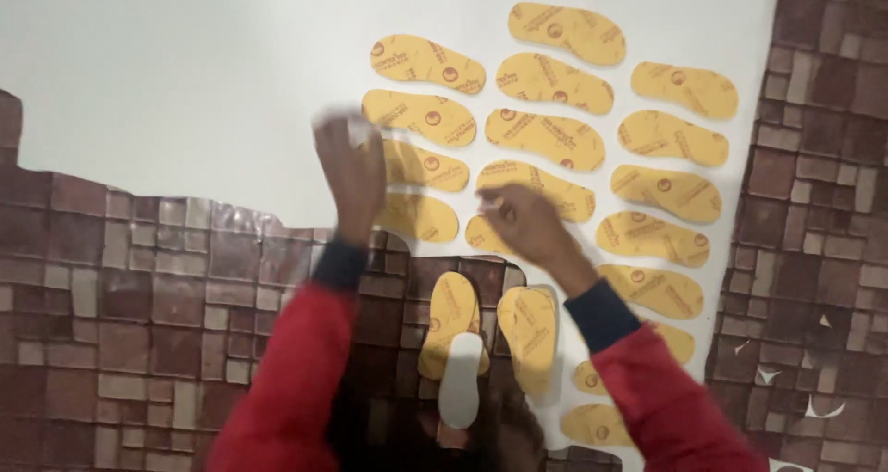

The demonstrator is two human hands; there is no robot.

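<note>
Both hands work over rows of flat yellow foot-shaped insole cut-outs (pixel 546 139) laid close together on a white sheet (pixel 185 74), which lies on a brown block-patterned surface (pixel 120 315). The left hand (pixel 351 171) is blurred, with something pale and smeared at its fingertips; I cannot tell how far it is closed or what it grips. The right hand (pixel 523 222) looks loosely curled, touching the yellow cut-out just beneath it (pixel 490 236), though a firm hold is unclear. The likely risk is a sleeve or wrist brushing neighbouring pieces and pushing the tight rows askew or overlapping. Each cut-out carries a small round reddish stamp and reddish lines of print. One plain white foot-shaped piece (pixel 461 380) lies near the red sleeves (pixel 296 380).
</note>
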